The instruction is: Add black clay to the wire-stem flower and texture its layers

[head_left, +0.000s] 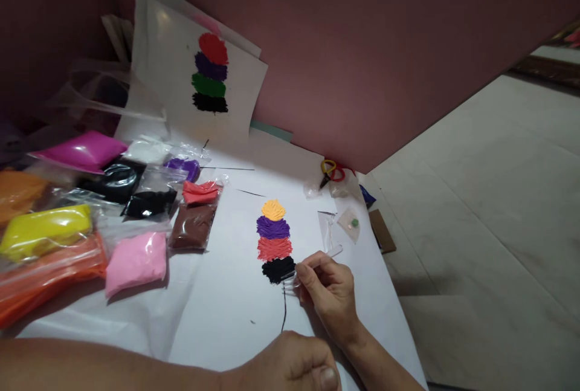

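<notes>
My counter (379, 303) is white. Coloured packets (136, 261) crowd its left side, a white sheet (222, 288) lies before me, and scissors (334, 168) rest farther off.

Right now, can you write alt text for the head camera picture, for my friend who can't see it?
A right hand holds a clear tool at the black patch, lowest of four colored patches on white paper. The left hand is curled nearby; colorful packets lie at left.
</notes>
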A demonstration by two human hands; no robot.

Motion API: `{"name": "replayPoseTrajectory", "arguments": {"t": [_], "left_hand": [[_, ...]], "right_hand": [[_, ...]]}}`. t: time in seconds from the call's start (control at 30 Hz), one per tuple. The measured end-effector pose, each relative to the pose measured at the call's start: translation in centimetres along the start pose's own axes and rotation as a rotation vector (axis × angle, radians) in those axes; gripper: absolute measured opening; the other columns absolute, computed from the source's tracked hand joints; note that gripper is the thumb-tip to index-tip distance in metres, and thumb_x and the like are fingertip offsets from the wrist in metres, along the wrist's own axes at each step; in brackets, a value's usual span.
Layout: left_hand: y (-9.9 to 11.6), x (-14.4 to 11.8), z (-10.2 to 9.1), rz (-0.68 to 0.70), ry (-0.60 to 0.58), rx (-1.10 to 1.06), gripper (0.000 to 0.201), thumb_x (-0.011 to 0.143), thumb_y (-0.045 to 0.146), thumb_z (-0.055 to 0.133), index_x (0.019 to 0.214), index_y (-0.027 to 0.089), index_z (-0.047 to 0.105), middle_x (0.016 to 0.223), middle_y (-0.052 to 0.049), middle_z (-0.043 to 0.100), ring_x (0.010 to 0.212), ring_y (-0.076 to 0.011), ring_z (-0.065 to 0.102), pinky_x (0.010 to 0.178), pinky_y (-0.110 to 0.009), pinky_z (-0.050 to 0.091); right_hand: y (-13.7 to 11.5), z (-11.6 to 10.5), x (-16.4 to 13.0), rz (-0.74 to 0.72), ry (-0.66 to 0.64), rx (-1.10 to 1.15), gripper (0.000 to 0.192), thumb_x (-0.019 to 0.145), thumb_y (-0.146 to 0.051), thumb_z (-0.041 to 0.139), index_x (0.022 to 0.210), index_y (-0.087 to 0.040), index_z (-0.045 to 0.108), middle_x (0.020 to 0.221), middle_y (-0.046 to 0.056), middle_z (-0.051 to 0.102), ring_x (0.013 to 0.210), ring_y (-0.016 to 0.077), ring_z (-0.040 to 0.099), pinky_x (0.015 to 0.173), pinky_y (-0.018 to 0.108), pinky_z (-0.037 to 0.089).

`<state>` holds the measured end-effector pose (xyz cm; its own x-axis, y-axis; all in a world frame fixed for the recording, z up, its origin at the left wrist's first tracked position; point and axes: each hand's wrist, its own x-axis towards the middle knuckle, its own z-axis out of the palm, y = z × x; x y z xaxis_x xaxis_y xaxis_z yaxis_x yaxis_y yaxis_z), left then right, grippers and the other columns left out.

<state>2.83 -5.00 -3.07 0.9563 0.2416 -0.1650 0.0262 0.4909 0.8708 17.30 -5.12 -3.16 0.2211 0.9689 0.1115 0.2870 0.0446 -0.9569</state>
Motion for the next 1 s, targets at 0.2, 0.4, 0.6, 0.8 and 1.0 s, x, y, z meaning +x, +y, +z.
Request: {"name": "replayPoseTrajectory", "arguments": {"t": [0.2,0.4,0.6,0.8,1.0], "left_hand": [[0.35,-0.13,-0.04,-0.029,-0.009,0.019,0.062,0.079,0.081,0.046,0.070,0.019,0.046,0.061,0.006,0.041,0.055,-0.0095,0.034,0.054,-0.024,0.030],[0.03,-0.03,-0.01,0.009,-0.021,0.009,0.062,0.080,0.080,0.047,0.070,0.019,0.045,0.059,0.006,0.038,0.053,-0.0087,0.032,0.053,-0.024,0.029],[0.01,0.22,-0.20,0.026,-0.031,-0.017,0.064,0.081,0.082,0.046,0.070,0.019,0.044,0.060,0.006,0.039,0.054,-0.0083,0.032,0.054,-0.023,0.029],[-0.26,0.05,-0.10,0.019,-0.018,0.005,0.064,0.080,0.082,0.046,0.070,0.019,0.045,0.059,0.006,0.038,0.054,-0.0091,0.032,0.056,-0.024,0.031],[-0.46,0.04,0.03,0.032,-0.025,-0.022,0.061,0.081,0.080,0.048,0.070,0.020,0.043,0.057,0.007,0.036,0.051,-0.0083,0.030,0.053,-0.024,0.029]], "right_hand": [[-0.15,0.04,0.00,-0.022,-0.021,-0.009,0.029,0.089,-0.034,0.065,0.066,-0.016,0.061,0.052,-0.002,0.055,0.038,0.0090,0.050,0.038,0.021,0.040],[-0.01,-0.02,0.03,-0.029,-0.056,0.002,0.024,0.089,-0.030,0.064,0.070,-0.016,0.063,0.051,-0.002,0.055,0.039,0.0095,0.050,0.039,0.021,0.039],[0.23,-0.05,-0.13,-0.049,-0.075,0.016,0.022,0.090,-0.028,0.064,0.071,-0.015,0.065,0.056,-0.001,0.056,0.041,0.0093,0.052,0.040,0.021,0.040],[0.21,0.05,-0.20,-0.080,-0.054,0.009,0.020,0.089,-0.025,0.064,0.072,-0.015,0.066,0.058,-0.001,0.058,0.041,0.0087,0.052,0.039,0.020,0.041],[0.16,0.10,-0.14,-0.086,0.004,0.031,0.028,0.090,-0.026,0.064,0.064,-0.015,0.063,0.059,-0.001,0.057,0.038,0.0073,0.051,0.036,0.018,0.038]]}}
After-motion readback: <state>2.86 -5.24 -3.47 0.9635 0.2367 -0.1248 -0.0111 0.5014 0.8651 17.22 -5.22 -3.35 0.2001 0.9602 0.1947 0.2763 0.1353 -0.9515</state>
